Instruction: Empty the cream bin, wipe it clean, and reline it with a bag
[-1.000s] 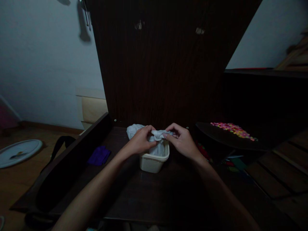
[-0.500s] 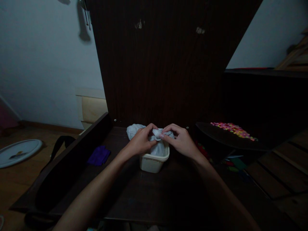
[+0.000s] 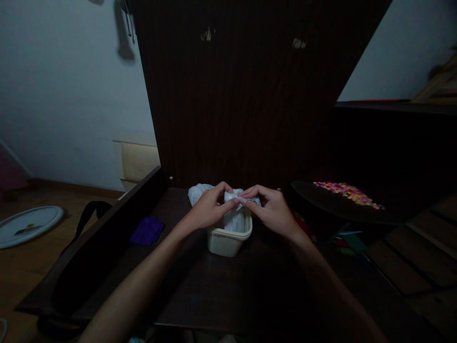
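Observation:
A thin white plastic bag (image 3: 233, 222) hangs down into a small cream plastic basket (image 3: 224, 244) on the dark wooden surface. My left hand (image 3: 210, 207) pinches the bag's gathered top between thumb and fingers. From the other side, my right hand (image 3: 271, 209) grips the same bunched plastic, its thumb tip close to the left thumb. Both hands are above the basket's rim. Behind my left hand lies another crumpled white bundle (image 3: 199, 193); whether it joins the held bag cannot be seen.
A folded purple cloth (image 3: 147, 231) lies to the left, near the raised wooden side board (image 3: 107, 238). A tall dark panel (image 3: 232, 105) stands behind the basket. On the right, a rounded shelf (image 3: 321, 205) carries many small pink and yellow pieces (image 3: 348, 193).
My left thumb has moved up and right to the gathered plastic, meeting the right thumb. The bag's top is pressed together more tightly. The basket stays in place.

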Available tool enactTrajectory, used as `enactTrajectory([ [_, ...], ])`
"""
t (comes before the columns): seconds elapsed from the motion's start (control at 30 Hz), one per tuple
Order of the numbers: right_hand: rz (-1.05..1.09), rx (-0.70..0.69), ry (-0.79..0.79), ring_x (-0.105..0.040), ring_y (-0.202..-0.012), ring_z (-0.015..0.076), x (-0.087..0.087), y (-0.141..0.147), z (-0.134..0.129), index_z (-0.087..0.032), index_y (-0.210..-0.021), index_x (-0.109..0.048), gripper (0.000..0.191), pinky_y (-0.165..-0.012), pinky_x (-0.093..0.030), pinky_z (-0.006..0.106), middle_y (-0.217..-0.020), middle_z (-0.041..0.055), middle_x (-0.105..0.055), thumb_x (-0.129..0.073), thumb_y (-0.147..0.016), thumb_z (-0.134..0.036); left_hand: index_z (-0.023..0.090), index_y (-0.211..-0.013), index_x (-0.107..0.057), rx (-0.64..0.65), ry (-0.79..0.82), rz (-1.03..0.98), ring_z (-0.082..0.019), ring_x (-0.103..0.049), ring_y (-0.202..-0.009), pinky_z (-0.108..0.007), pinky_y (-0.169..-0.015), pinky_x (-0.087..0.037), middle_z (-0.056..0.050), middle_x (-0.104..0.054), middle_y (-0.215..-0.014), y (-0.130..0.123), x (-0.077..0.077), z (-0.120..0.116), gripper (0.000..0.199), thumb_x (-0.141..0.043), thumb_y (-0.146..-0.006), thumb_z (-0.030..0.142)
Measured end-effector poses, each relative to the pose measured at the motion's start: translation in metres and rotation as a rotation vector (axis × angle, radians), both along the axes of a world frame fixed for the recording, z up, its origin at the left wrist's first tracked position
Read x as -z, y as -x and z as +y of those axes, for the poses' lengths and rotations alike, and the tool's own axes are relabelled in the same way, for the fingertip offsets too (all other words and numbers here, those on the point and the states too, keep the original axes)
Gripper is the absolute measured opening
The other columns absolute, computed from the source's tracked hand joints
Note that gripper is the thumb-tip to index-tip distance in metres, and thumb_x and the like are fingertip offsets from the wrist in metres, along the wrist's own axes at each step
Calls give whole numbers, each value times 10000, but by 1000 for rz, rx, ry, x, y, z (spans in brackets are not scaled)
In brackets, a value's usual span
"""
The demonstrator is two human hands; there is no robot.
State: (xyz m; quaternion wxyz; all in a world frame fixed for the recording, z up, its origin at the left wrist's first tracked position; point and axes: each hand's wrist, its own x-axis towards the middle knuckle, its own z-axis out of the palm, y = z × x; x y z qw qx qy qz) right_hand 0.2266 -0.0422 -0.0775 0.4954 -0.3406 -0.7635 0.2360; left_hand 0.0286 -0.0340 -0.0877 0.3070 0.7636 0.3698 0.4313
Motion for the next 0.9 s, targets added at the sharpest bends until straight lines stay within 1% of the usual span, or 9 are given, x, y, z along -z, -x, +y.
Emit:
enactTrajectory([
  [0.17,18,2,5,-721,-838,214,0,-2,1,-202,-741,-651,140,-787,-551,361,-880,56,-768,-719,-848,-261,198,-920,-523,15,-3,-47,-140,-532,-676,-248,-625,-396,30,-560,-748,1,4,3,149,-591,-850,311],
  [0.3,37,9,31,-709,-831,207,0,-4,3,-204,-743,-635,141,-757,-545,345,-877,51,-760,-722,-834,-266,206,-943,-501,43,36,-103,-143,-557,-712,-251,-645,-415,27,-576,-791,1,6,4,140,-573,-839,265],
  [0.37,32,14,30,-701,-824,204,0,-5,4,-205,-769,-641,115,-746,-539,340,-872,46,-752,-718,-834,-261,207,-1010,-514,43,58,-99,-146,-556,-711,-253,-640,-416,26,-586,-795,1,5,3,173,-570,-869,292],
  [0.43,9,18,28,-691,-816,199,0,-5,3,-207,-799,-646,87,-737,-532,337,-867,40,-742,-707,-841,-253,207,-1050,-531,34,57,-86,-145,-550,-700,-254,-633,-414,24,-593,-793,0,3,2,219,-584,-899,356],
  [0.53,-25,28,15,-679,-813,193,1,-4,1,-210,-809,-628,75,-732,-522,330,-868,35,-729,-681,-854,-238,200,-987,-561,16,-4,-61,-139,-532,-683,-254,-630,-402,25,-582,-765,-1,2,2,228,-602,-908,410],
  [0.63,-39,35,-25,-662,-811,187,2,-3,0,-212,-785,-589,99,-743,-509,328,-863,32,-712,-646,-865,-206,197,-935,-558,-5,-30,-49,-134,-515,-653,-252,-617,-387,34,-558,-715,-2,4,3,163,-577,-906,356],
  [0.77,-43,25,-86,-636,-800,180,3,0,-1,-217,-762,-550,138,-740,-491,322,-844,30,-681,-607,-876,-165,202,-920,-527,-71,-6,-69,-128,-492,-613,-244,-586,-367,42,-546,-703,-2,8,6,81,-546,-855,247],
  [0.83,-58,19,-121,-622,-787,177,2,0,-2,-217,-761,-550,144,-728,-483,317,-828,25,-657,-587,-877,-139,204,-922,-526,-100,5,-74,-125,-474,-604,-239,-573,-356,48,-529,-698,-2,10,8,94,-529,-828,200],
  [0.9,-102,42,-165,-610,-780,176,0,1,-3,-215,-789,-575,124,-717,-475,312,-822,19,-637,-583,-869,-120,203,-928,-541,-106,4,-87,-130,-493,-638,-241,-595,-380,41,-537,-728,-1,12,10,123,-510,-815,165],
])
